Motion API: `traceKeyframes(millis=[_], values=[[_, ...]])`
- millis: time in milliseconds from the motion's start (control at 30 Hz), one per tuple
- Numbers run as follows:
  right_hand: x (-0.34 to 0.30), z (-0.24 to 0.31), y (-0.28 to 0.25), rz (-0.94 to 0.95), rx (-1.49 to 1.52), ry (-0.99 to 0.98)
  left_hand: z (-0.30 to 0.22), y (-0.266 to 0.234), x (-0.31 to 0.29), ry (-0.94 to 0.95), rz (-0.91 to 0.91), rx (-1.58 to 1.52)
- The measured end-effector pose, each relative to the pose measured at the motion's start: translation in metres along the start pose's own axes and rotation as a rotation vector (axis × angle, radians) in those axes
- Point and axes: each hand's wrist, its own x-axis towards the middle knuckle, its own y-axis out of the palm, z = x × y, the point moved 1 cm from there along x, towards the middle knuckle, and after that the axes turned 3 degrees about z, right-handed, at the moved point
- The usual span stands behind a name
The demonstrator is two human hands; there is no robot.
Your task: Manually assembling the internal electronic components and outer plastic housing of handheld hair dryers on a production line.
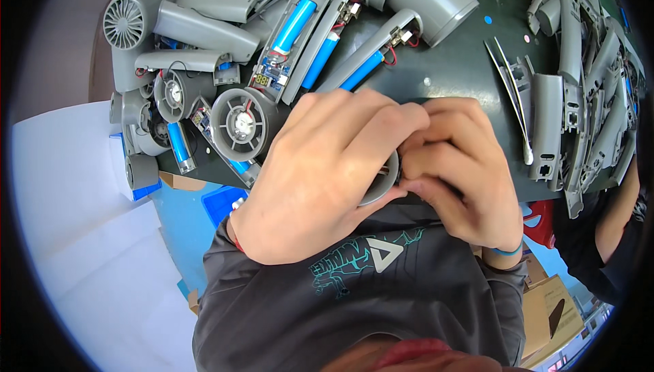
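My left hand wraps over a grey round plastic housing close to my chest, covering most of it. On the housing's right rim, the bent fingers of my right hand are pressed together, thumb against index finger. A small dark bit shows by those fingertips, but what they pinch is hidden. Just left of my left hand stands a grey fan housing with a spoked end and a shiny centre. Beyond my knuckles lie opened grey handle shells with blue cylindrical batteries and red wires.
More fan housings and handle parts crowd the dark table's left side. To the right, metal tweezers lie beside a heap of grey shells. A large grey tube lies at the back. Another person's arm shows at far right.
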Motion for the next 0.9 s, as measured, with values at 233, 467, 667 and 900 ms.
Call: traceKeyframes(millis=[233,467,667,900], values=[[0.0,0.017,0.005,-0.131,-0.121,0.102,0.001,0.0,0.005,0.026,0.025,-0.033],[-0.001,0.01,0.006,-0.147,0.032,0.091,0.0,-0.002,0.005,0.008,0.032,-0.002],[-0.007,0.017,0.007,-0.205,-0.237,-0.036,0.001,-0.002,0.004,-0.015,0.032,-0.021],[-0.017,0.013,-0.001,-0.106,-0.346,-0.162,0.002,-0.001,0.001,0.003,0.025,-0.053]])
